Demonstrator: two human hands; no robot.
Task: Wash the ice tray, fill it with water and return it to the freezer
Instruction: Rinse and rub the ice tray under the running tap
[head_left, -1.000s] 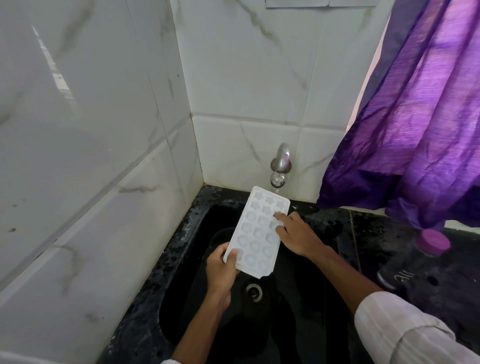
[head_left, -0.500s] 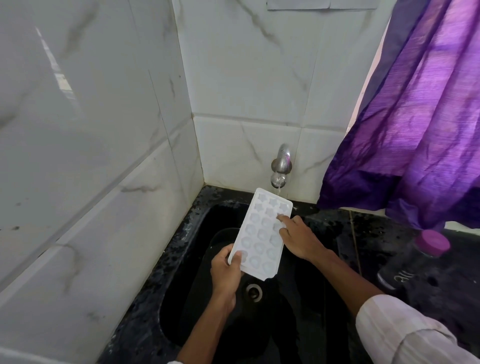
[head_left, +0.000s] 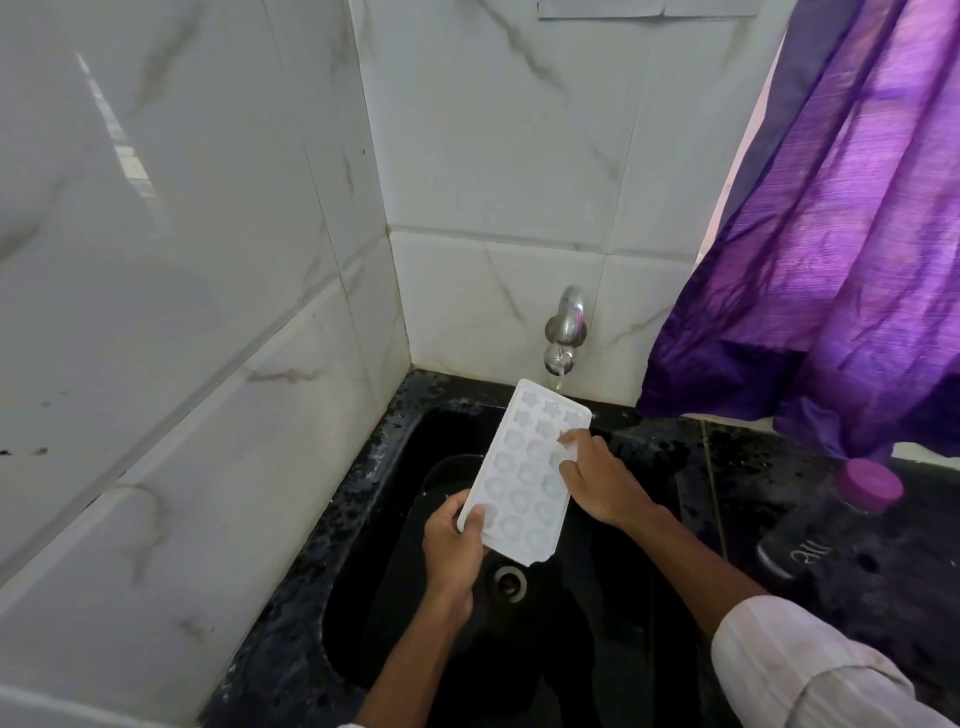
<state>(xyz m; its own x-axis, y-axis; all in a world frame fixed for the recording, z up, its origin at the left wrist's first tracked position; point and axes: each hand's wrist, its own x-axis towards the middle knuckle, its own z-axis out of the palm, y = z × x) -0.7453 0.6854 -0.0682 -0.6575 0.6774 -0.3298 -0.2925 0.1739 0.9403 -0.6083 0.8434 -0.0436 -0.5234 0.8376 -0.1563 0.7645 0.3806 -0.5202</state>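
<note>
Far left, white marble-veined wall tiles (head_left: 171, 291) run down to the speckled black tabletop (head_left: 311, 587) that rims the black sink (head_left: 415, 649). Over the basin the left hand (head_left: 451, 545) has its grip clamped on the near left corner of the ice tray (head_left: 524, 478), thumb on the top face and fingers wrapped under the edge. The white tray hangs in the air above the sink, clear of the drain (head_left: 510, 583) below it, with its cavities facing up. Its long axis runs from that near corner up and away to the right, so the far end sits just under the tap (head_left: 563, 332), where a thin stream of water (head_left: 559, 384) meets the far right corner. The far end looks raised, so I judge rinse water would run toward the near end. The right hand (head_left: 602, 486) lies on the tray's right edge about midway along, fingertips (head_left: 569, 441) pressed into the cavities, loosely curled rather than clamped on anything; it reads as rubbing the cells. This is the nearer hand to the stream, while the left carries the weight, so any shift to wet other rows likely turns on the left hand sliding the tray along its long axis. Right of the sink stands a dark bottle (head_left: 831, 535) with a pink cap, and a purple curtain (head_left: 831, 234) hangs behind it
</note>
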